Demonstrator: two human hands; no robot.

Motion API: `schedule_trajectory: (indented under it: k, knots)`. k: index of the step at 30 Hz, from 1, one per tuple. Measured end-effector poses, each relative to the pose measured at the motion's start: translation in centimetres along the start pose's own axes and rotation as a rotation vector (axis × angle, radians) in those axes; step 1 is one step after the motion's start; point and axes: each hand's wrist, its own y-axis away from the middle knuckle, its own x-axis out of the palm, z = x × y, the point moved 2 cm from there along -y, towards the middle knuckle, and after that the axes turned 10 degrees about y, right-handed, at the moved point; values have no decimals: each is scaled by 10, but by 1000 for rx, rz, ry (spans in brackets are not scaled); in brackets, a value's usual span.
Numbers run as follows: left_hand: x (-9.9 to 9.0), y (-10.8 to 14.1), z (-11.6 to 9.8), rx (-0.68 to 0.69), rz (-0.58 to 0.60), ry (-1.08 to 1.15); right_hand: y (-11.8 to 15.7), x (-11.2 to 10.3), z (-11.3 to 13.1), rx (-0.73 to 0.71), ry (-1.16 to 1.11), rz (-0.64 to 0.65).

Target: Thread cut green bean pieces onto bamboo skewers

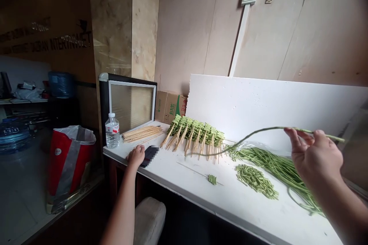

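Note:
In my raised right hand (316,153) a long green bean (258,129) is pinched near one end. Its other end arcs down to the left, over the table in front of the skewers. My left hand (136,156) rests on the table's front edge right beside a dark phone (149,155), fingers loosely bent and nothing seen in them. Near the front lies one thin skewer with a few bean pieces (212,179) threaded on it. Cut bean pieces (255,180) form a heap to its right. Behind that, whole long beans (270,164) spread out on clear plastic.
Finished bean skewers (198,132) are stacked at the back, sticks pointing forward. Bare bamboo skewers (142,134) and a water bottle (112,131) stand left on the white table (184,191). A cardboard box (169,107) and white board (230,99) are behind; a red bag (64,164) stands left.

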Motion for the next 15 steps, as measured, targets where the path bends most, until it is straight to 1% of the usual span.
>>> schedule_trajectory:
  k: [2,6,11,15]
  knots:
    - [0,1,-1,44,13,8,11,-10,-15,5,10,8]
    - [1,2,-1,101,64,11,29,-23,-34,-20,30,99]
    - [4,4,-3,146,106,10,45,-31,-43,-8,52,157]
    - [2,2,-5,161,111,3,48,-36,-46,-31,10,178]
